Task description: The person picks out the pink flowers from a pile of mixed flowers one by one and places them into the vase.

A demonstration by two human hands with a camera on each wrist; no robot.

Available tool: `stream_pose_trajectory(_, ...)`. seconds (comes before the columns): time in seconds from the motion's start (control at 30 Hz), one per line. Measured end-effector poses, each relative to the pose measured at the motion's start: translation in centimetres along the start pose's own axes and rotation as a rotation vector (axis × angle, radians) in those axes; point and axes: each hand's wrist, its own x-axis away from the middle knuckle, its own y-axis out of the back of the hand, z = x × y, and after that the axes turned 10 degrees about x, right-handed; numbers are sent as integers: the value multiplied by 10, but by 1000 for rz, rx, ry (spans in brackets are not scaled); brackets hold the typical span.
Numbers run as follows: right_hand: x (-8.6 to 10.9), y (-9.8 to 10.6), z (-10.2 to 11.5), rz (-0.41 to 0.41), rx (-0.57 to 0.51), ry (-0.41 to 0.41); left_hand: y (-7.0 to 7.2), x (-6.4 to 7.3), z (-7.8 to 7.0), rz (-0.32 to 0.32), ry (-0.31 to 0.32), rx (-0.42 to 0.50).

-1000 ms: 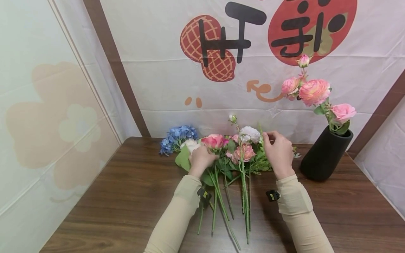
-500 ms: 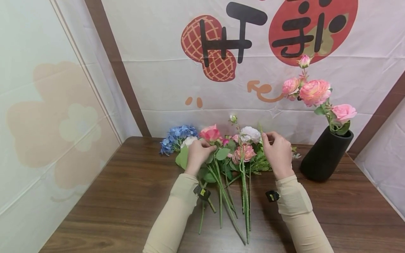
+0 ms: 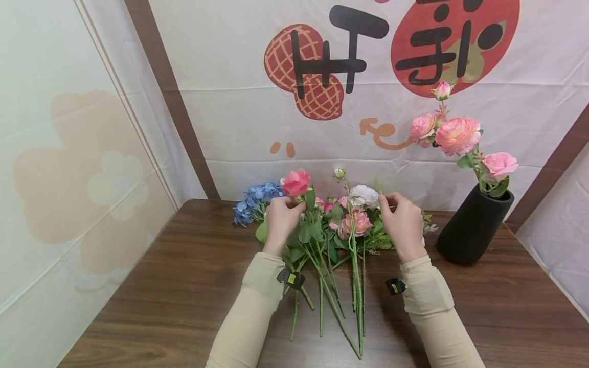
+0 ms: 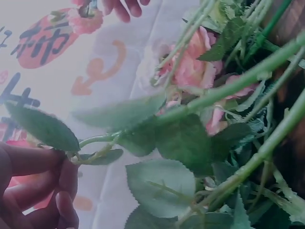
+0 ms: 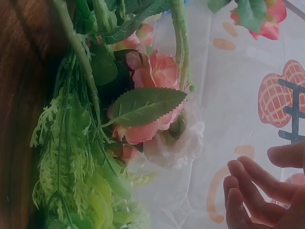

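Observation:
In the head view my left hand (image 3: 282,224) pinches a deep-pink rose (image 3: 295,182) just under its bloom. The left wrist view shows thumb and fingertips on its thin stem beside a green leaf (image 4: 45,126). My right hand (image 3: 402,225) hovers beside the white flower (image 3: 364,196). Its fingers are loosely bent, and in the right wrist view the thumb stands apart with nothing held. Between the hands lie a peach-pink flower (image 3: 356,223), leaves and several long green stems (image 3: 338,314). A blue hydrangea (image 3: 258,202) lies left of the left hand.
A black vase (image 3: 474,225) stands at the right of the wooden table (image 3: 184,306), holding pink flowers (image 3: 457,134). Feathery greenery (image 5: 62,157) lies under the right hand. A printed cloth (image 3: 230,128) hangs behind the table's back edge.
My left hand has drawn the deep-pink rose up and to the left, lifting its bloom above the other flowers. The right hand has barely moved.

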Motion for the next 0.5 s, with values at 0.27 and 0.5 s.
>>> stream_pose_trajectory(0.27, 1, 1, 5, 13, -17, 3, 7, 2, -7, -74, -56, 62)
stream_pose_trajectory(0.5, 3, 5, 14, 5, -63, 35, 15, 6, -17, -155, -123, 113)
